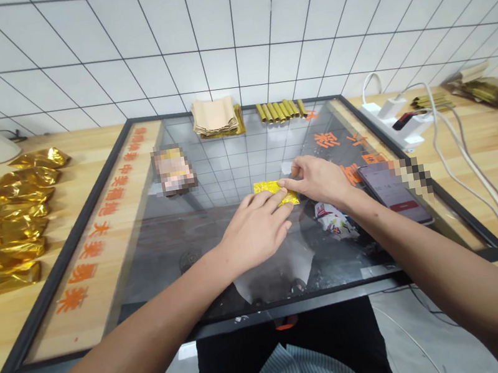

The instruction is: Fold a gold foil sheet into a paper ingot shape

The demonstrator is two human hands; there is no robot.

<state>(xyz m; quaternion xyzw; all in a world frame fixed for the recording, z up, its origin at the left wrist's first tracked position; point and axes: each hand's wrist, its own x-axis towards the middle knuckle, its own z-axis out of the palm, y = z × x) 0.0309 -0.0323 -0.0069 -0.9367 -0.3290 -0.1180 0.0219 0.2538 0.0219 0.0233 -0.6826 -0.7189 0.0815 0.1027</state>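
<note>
Small gold foil sheet (275,192) flat on glass-topped board (155,252) mid-frame, pinned under left hand (256,229) fingertips on near edge, right hand (319,181) pinching right end between thumb and forefinger. Looks featherlight, thin, crinkly, probably slick on glass and easy to tear or crease; best gripped at edges or corners, light pressure only. Folded gold pieces (8,218) in row far left, gold rolls (281,109) and paper stack (215,117) at far edge, phone (394,192) just right
</note>
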